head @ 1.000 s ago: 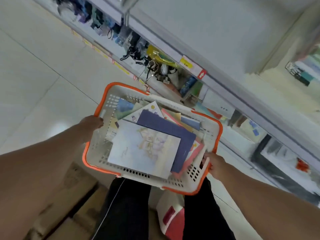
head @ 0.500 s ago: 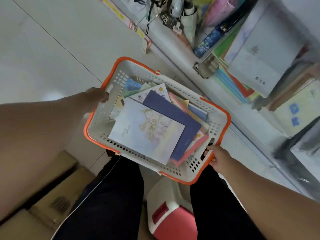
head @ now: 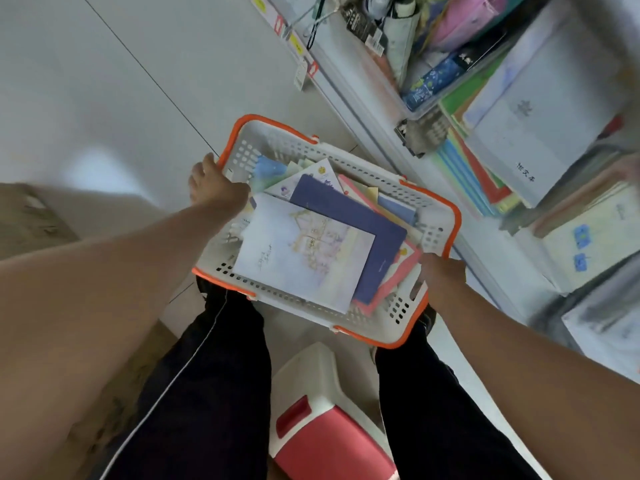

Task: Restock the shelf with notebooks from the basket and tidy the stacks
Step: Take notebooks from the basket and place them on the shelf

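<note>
The notebooks are all in the basket, piled loosely; a pale illustrated one lies on top with a dark blue one beneath and beside it, and pink and pastel covers fan out under those. You carry the basket in the air over your legs, with no surface under it, so nothing has reached the shelf yet.

Your left hand has its grip on the basket's far-left corner, fingers folded over the orange rim. Your right hand holds the opposite short end, fingers curled into the handle slot (the fingertips are hidden inside it). Both grips are taken up by the basket, so neither hand is free for a notebook.

What the coming move turns on: the shelf lies off the basket's right side, beyond its far long edge, and your right hand is much the nearer to it. The top notebook's long axis runs roughly parallel to the basket's long sides, pointing from your left hand toward your right. The shelf stacks (white covers over coloured ones, somewhat blurred) sit just past the shelf's front edge.

You will likely need to set the basket down or support it with your left hand alone, perhaps near the red-and-white stool between your legs, before your right hand can lift the top notebook across.
</note>
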`<state>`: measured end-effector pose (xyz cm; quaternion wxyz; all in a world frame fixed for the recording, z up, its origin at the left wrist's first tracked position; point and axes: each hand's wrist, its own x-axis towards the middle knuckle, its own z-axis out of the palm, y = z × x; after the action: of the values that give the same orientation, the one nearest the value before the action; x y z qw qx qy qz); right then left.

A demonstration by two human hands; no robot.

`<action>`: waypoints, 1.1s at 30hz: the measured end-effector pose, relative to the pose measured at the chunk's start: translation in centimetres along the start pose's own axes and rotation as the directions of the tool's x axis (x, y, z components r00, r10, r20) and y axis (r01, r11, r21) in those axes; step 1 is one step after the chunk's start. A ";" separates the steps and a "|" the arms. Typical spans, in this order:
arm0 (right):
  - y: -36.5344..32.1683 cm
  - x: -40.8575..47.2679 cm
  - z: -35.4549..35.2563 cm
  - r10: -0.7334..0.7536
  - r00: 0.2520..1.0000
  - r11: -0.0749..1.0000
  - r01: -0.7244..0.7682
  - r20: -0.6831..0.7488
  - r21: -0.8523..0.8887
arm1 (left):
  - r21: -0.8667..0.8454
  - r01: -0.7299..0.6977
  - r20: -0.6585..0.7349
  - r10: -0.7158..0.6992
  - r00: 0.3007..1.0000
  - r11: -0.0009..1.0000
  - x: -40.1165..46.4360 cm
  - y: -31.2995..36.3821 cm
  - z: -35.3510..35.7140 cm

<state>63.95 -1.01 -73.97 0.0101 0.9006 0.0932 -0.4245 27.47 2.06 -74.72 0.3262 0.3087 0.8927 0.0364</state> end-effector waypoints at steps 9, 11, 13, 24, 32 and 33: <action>-5.9 -5.2 6.8 -0.659 0.372 0.259 0.928 0.654 -0.266 | -0.207 -0.212 0.262 0.263 0.928 0.955 -6.7 1.0 5.7; -6.2 -4.4 8.4 -0.658 0.263 0.028 0.945 0.706 -0.326 | -0.221 -0.256 0.249 0.308 0.918 0.941 -5.4 0.1 7.4; -6.3 -3.9 9.9 -0.660 0.208 -0.069 0.940 0.722 -0.334 | -0.225 -0.329 0.209 0.375 0.903 0.917 -3.6 -0.5 8.7; -5.6 -2.6 15.5 -0.695 0.237 -0.329 0.735 0.679 -0.593 | 0.060 -0.550 0.376 0.491 0.786 0.833 3.5 2.6 8.4; -4.7 -1.2 10.9 -0.787 0.317 -0.053 0.820 0.529 -0.569 | 0.377 -0.580 0.443 0.410 0.797 0.722 -3.6 3.8 2.1; -3.9 -0.8 10.1 -0.782 0.330 -0.033 0.826 0.530 -0.562 | 0.378 -0.596 0.437 0.430 0.790 0.709 -4.6 3.9 1.8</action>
<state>55.09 1.68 -79.60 0.1478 0.5566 0.7664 -0.2847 33.39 2.32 -72.55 0.3504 0.6224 0.6826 -0.1544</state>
